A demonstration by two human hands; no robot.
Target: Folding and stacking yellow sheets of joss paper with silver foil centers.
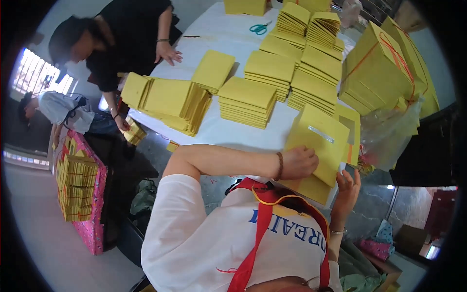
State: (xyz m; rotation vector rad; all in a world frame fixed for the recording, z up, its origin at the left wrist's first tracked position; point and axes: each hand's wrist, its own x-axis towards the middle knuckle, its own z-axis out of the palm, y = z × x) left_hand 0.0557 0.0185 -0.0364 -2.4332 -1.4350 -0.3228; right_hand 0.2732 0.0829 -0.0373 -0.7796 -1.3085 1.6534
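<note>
A white T-shirt [194, 228] is lying nearest the camera, with a red strap [262, 219] running down over it. Beyond it, a flat yellow folder [328, 153] is lying at the near right edge of the white table [243, 146], on top of another yellow layer. The left hand [300, 163] is resting on the folder with curled fingers, probably steadying it against sliding. The right hand [349, 188] is positioned at the folder's right-hand edge, beside a small white piece [342, 167], apparently keeping that edge within reach.

The neighbouring yellow stack [245, 104] is standing with its edges aligned, presumably for even layering. At the right, red string [399, 56] is crossing a large yellow bundle [372, 68], likely holding it together.

The left hand's fingertips are facing away from view; whether they are pinching the folder, one cannot tell. Whether the right thumb and fingers are closing on the white piece is equally unclear. A shiny strip [321, 134] is lying on the folder, its material being hard to make out. A crumpled clear bag [394, 134] is partly obscuring yellow pieces behind it.
</note>
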